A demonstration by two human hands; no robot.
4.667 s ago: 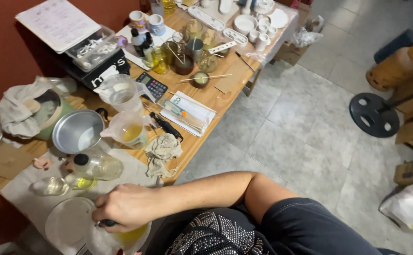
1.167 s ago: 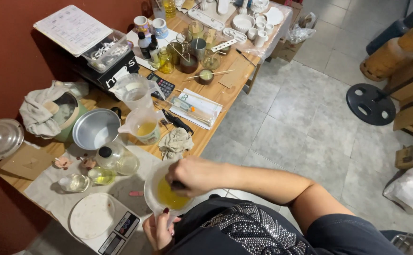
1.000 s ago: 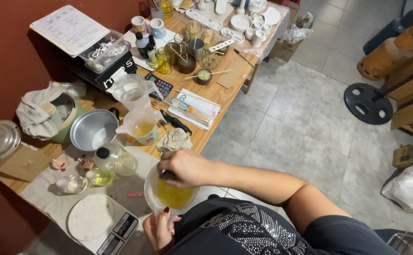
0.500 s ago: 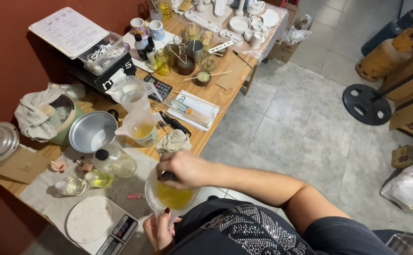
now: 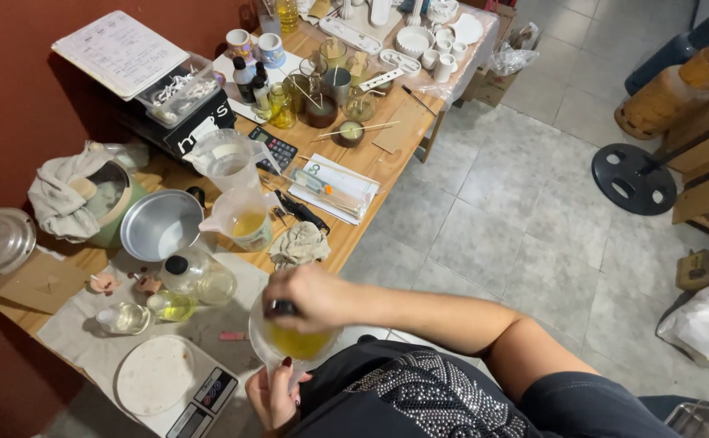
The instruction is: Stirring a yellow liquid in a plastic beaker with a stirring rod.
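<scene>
The left hand (image 5: 273, 395) grips the handle of a clear jug (image 5: 293, 341) of yellow liquid; the right hand (image 5: 310, 294) is closed on a dark stirrer (image 5: 280, 308) above it; a scale (image 5: 172, 383) lies just left.

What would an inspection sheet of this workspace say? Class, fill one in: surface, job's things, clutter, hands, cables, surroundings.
Surface: wooden table against a red wall, near end covered by a cloth.
Job's things: clear cup of yellow liquid, held off the table edge; dark stirrer in it.
Clutter: scale, small jars, metal bowl, two jugs, rag, calculator, bottles, white moulds at the far end.
Hands: left hand holds the cup from below; right hand grips the stirrer above it.
Cables: nothing seen.
Surroundings: tiled floor, round black base, bags at right.
</scene>
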